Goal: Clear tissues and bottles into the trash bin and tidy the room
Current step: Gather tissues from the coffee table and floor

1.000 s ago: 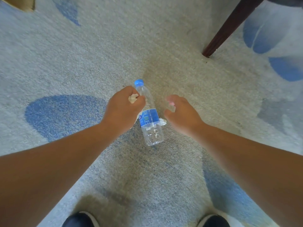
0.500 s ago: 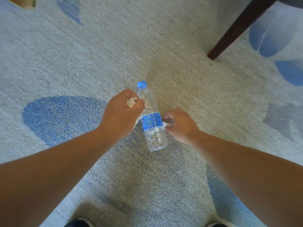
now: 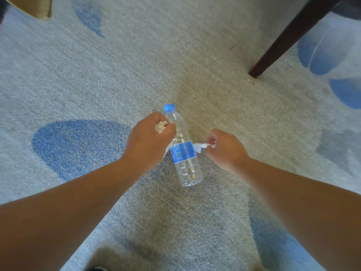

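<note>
At the upper left corner of the frame a tan corner of some object (image 3: 33, 6) pokes in over the carpet (image 3: 136, 61), which is grey with blue patches; one large blue patch (image 3: 78, 145) lies left of centre.

Just left of the middle, the left hand (image 3: 149, 142) is closed in a fist around a wad of tissue (image 3: 160, 127), which sticks out between thumb and forefinger. The fist overlaps the left side of the bottle; whether it touches it cannot be told.

At the centre lies the bottle (image 3: 183, 151), clear plastic, on its side on the carpet, its blue cap (image 3: 169, 107) pointing toward the top of the frame and its base toward the bottom. A blue label wraps its middle.

Just right of the bottle, the right hand (image 3: 225, 151) is curled narrow, thumb and fingertips pinching a white scrap of tissue (image 3: 201, 147) that stretches from the fingers to the bottle's right side at the label.

At the upper right a dark wooden leg (image 3: 289, 38) slants down to the carpet, well apart from the hands, with more blue patches beside it.
</note>
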`<state>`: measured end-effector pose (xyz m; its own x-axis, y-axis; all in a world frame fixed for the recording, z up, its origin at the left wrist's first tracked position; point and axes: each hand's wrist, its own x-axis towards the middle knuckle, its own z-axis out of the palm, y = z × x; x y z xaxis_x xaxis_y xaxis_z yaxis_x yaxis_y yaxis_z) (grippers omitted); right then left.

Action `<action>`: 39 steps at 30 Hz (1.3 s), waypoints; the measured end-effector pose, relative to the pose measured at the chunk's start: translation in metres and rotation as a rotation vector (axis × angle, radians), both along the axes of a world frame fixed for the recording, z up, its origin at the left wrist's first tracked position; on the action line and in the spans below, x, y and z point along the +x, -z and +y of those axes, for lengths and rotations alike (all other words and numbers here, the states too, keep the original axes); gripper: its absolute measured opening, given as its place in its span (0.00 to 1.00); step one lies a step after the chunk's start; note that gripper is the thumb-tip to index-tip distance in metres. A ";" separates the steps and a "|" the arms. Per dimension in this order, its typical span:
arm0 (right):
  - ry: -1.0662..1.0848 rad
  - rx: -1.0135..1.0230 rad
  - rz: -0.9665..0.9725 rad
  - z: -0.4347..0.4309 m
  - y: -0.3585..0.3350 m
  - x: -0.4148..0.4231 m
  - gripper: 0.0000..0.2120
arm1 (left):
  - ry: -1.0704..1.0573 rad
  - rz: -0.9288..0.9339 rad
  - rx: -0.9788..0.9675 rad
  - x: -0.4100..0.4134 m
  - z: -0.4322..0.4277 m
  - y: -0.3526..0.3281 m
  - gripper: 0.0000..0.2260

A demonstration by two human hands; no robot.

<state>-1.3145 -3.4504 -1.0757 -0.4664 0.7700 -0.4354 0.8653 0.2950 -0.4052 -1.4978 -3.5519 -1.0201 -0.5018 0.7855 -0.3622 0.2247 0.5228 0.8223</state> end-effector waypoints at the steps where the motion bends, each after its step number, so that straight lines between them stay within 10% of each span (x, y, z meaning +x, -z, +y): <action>1: 0.026 0.018 0.017 0.003 -0.006 0.000 0.04 | 0.001 -0.003 0.005 0.000 0.001 0.000 0.07; 11: 0.226 0.047 0.372 0.011 -0.069 -0.037 0.04 | -0.030 -0.084 0.089 0.002 0.008 -0.009 0.01; 18: 0.085 -0.067 0.524 -0.011 -0.087 -0.064 0.07 | -0.021 -0.107 0.163 0.001 0.005 -0.021 0.16; 26: 0.101 -0.191 0.671 -0.017 -0.093 -0.073 0.06 | -0.075 -0.059 0.177 -0.006 0.003 -0.027 0.03; 33: 0.218 -0.091 0.405 -0.004 -0.067 -0.059 0.08 | -0.065 -0.013 0.093 -0.020 -0.006 -0.019 0.10; 39: 0.153 -0.164 0.031 -0.011 -0.031 -0.063 0.36 | -0.028 0.046 0.019 -0.027 -0.014 -0.015 0.11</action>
<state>-1.3779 -3.4617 -1.0449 -0.3649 0.7528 -0.5479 0.8813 0.0895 -0.4640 -1.5245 -3.5655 -1.0051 -0.5395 0.7773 -0.3236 0.2477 0.5138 0.8214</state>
